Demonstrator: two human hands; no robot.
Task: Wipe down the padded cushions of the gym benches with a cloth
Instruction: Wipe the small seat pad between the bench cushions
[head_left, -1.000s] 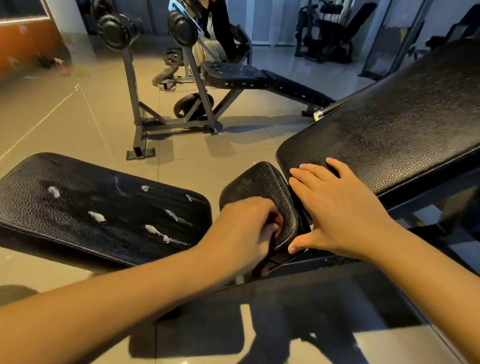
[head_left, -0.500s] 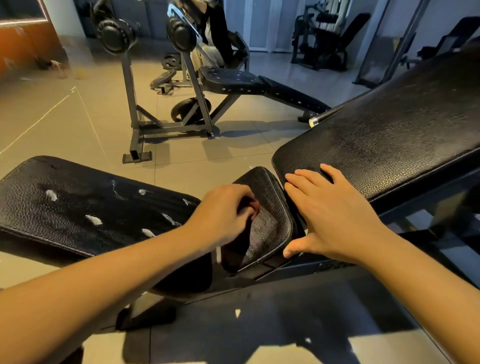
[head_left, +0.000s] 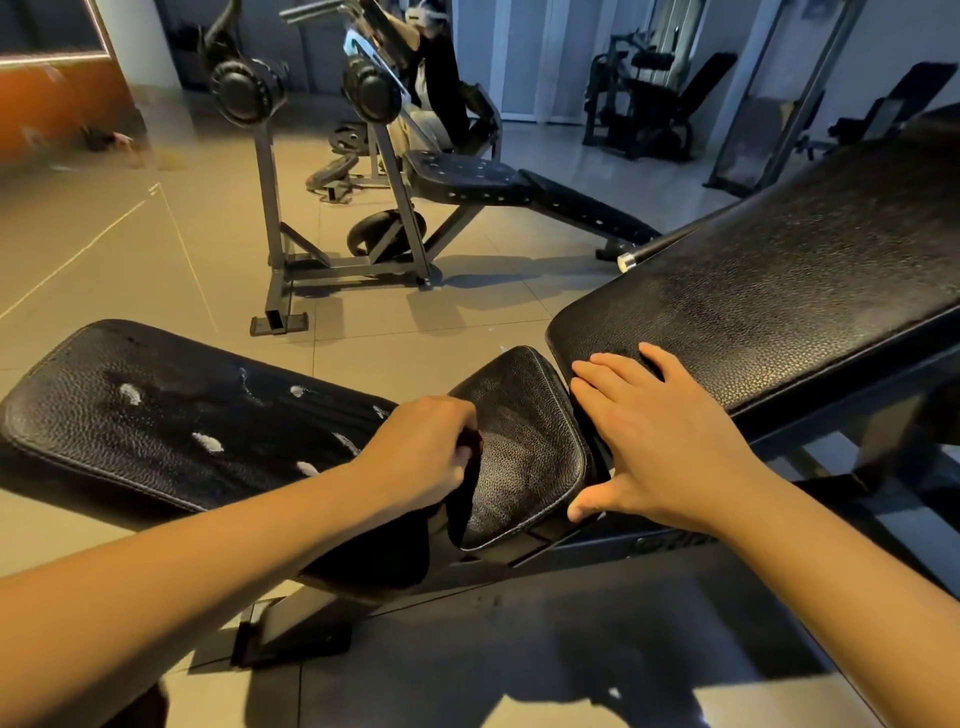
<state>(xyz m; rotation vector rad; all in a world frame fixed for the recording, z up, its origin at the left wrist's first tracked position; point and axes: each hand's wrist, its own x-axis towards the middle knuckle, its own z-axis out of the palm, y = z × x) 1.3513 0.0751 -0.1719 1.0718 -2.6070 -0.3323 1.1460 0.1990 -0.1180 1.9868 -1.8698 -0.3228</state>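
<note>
Down at the small seat cushion (head_left: 524, 452) is where the action sits right now. The left hand (head_left: 426, 447) is at the cushion's left edge with its fingers (head_left: 462, 457) curled tight, bunching a dark cloth (head_left: 460, 501) that hangs below the knuckles against the side of the padding. The cloth is nearly the same colour as the upholstery, so how much of it lies on the cushion I cannot tell.

Over on the other side, the right hand (head_left: 660, 441) is spread flat and holds nothing. Its straight fingers (head_left: 608, 374) rest on the low end of the tilted backrest pad (head_left: 779, 322), and the thumb reaches down to touch the seat cushion's near right corner. It looks like a bracing hand while the other does the rubbing.

As for progress, my read is mid-job. The seat cushion is the one being worked. The long flat pad (head_left: 156, 415) on the left carries white streaks (head_left: 208, 442); whether they are cleaner or wear I cannot say, but if it is cleaner, that pad needs a pass. The backrest pad shows no clear sign either way. Well behind, across the tiled floor (head_left: 156, 270), the far bench (head_left: 467, 176) stands apart from both hands, and I would count it as yet to be done.
</note>
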